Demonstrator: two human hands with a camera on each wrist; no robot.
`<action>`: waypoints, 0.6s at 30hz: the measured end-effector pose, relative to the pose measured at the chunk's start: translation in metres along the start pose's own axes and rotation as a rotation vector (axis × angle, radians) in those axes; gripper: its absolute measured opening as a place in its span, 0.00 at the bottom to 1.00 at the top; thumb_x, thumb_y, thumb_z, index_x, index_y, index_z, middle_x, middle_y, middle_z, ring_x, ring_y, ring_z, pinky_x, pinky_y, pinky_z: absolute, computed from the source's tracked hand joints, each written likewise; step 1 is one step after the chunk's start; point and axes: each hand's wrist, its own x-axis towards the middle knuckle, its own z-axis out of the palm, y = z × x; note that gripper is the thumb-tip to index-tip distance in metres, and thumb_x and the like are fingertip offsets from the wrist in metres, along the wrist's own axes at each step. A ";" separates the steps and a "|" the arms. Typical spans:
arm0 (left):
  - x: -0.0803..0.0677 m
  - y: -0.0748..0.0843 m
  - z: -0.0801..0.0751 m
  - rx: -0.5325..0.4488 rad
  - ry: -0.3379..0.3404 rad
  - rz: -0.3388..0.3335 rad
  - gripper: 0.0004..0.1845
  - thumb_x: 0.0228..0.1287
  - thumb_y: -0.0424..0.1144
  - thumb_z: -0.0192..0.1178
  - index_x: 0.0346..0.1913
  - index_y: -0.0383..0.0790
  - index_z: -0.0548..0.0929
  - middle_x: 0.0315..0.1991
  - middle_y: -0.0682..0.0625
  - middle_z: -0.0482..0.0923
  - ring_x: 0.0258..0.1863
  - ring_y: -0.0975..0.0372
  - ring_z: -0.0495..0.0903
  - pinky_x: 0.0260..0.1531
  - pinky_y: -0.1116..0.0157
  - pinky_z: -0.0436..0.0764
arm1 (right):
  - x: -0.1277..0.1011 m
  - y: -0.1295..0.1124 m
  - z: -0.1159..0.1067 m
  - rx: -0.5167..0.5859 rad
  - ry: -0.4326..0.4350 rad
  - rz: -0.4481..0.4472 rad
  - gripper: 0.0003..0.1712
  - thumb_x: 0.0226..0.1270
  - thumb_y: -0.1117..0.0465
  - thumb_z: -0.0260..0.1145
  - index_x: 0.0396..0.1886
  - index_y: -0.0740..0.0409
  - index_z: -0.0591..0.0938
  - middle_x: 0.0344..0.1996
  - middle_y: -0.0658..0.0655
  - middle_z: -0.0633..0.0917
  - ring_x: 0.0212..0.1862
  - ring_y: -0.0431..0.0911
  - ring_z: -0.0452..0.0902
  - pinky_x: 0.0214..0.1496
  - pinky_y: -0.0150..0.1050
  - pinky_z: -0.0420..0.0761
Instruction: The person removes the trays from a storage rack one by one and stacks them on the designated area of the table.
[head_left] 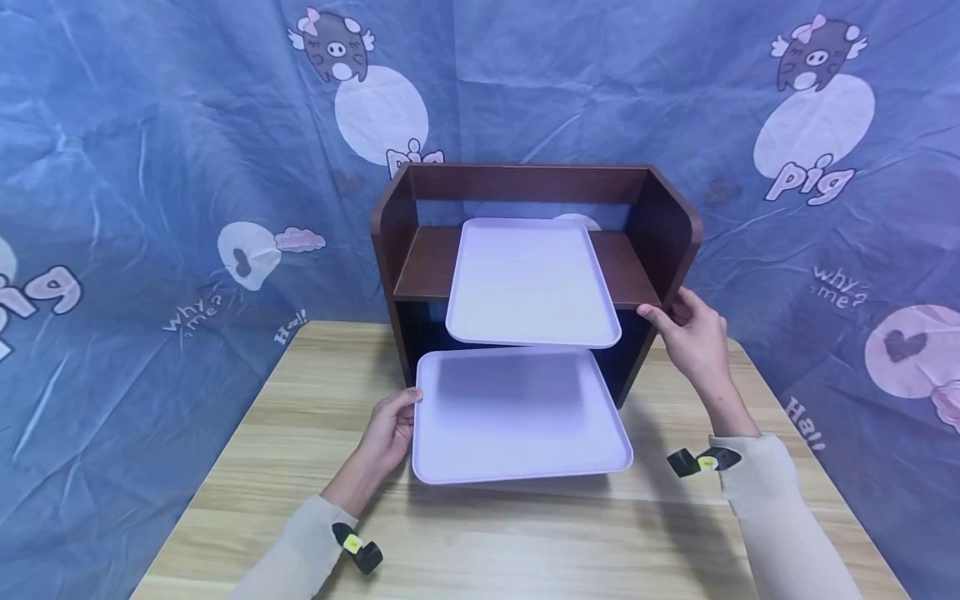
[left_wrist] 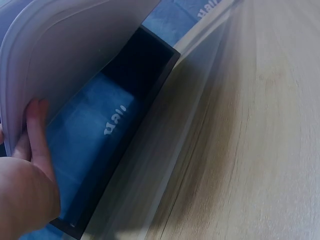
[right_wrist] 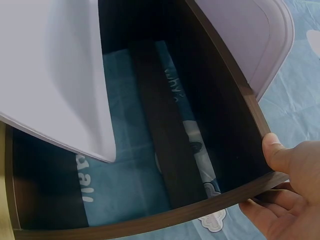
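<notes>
Nearest the lens, lower centre: lower tray (head_left: pixel 517 412), its left edge pinched by my left hand (head_left: pixel 390 433), thumb over the rim, front end out above the counter (head_left: pixel 247 467). Right hand (head_left: pixel 693 333) grips the shelf unit (head_left: pixel 663 242) at its right front corner. Upper tray (head_left: pixel 532 279) overhangs the shelf. Risks: a one-sided hold could let the lower tray tilt or clip the upper; a jolt could slide the upper off.

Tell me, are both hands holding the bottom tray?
No, only the left hand grips the bottom tray; the right hand holds the side of the brown shelf.
</notes>
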 end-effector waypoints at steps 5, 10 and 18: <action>-0.002 0.002 -0.001 0.022 -0.032 -0.023 0.12 0.67 0.28 0.50 0.31 0.41 0.83 0.22 0.50 0.87 0.24 0.63 0.86 0.29 0.69 0.85 | 0.000 -0.001 -0.001 0.001 -0.007 0.006 0.30 0.57 0.42 0.72 0.53 0.56 0.82 0.44 0.62 0.88 0.44 0.25 0.79 0.45 0.28 0.73; -0.003 0.005 -0.002 0.033 -0.071 -0.026 0.14 0.68 0.27 0.49 0.31 0.42 0.84 0.23 0.51 0.87 0.25 0.64 0.86 0.30 0.69 0.86 | 0.002 -0.003 -0.001 0.010 -0.013 0.010 0.31 0.58 0.43 0.72 0.54 0.58 0.81 0.47 0.64 0.87 0.54 0.55 0.82 0.50 0.44 0.75; -0.007 0.003 -0.006 0.057 -0.122 -0.029 0.15 0.68 0.27 0.48 0.33 0.42 0.85 0.26 0.51 0.87 0.27 0.64 0.87 0.32 0.69 0.86 | 0.001 -0.002 -0.001 -0.006 -0.015 0.002 0.29 0.58 0.43 0.72 0.52 0.57 0.82 0.45 0.63 0.88 0.48 0.42 0.84 0.42 0.25 0.71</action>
